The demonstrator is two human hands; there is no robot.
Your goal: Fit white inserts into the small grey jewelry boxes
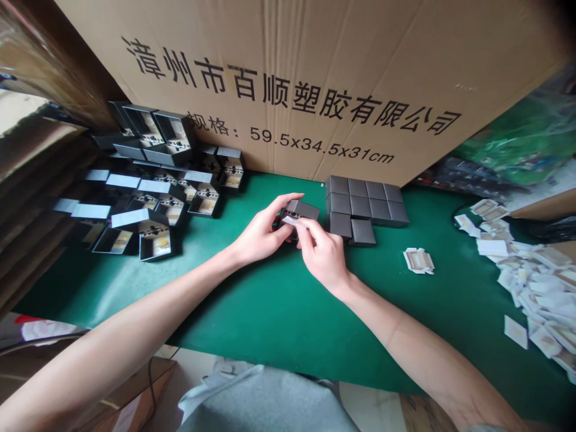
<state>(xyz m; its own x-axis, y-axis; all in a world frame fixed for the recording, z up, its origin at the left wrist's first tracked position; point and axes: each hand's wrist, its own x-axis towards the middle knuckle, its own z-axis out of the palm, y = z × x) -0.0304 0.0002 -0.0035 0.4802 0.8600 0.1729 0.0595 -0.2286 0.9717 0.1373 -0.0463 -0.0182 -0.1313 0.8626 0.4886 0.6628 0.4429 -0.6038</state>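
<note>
In the middle of the head view, my left hand (263, 234) is closed around a small dark grey hinged box (303, 210), thumb in front and fingers behind. My right hand (324, 252) pinches a small white insert (290, 221) at the front of that box. Part of the insert is covered by my fingers, so how far it sits inside I cannot tell. Just right of my hands stands a block of closed dark boxes (364, 201). One white padded insert (419, 261) lies alone on the green tabletop (279, 318).
Several opened dark boxes (155, 243) stand at the left. A heap of white inserts (540, 288) covers the right side. A large printed carton (288, 54) walls off the back. Stacked cardboard (31, 204) borders the left edge.
</note>
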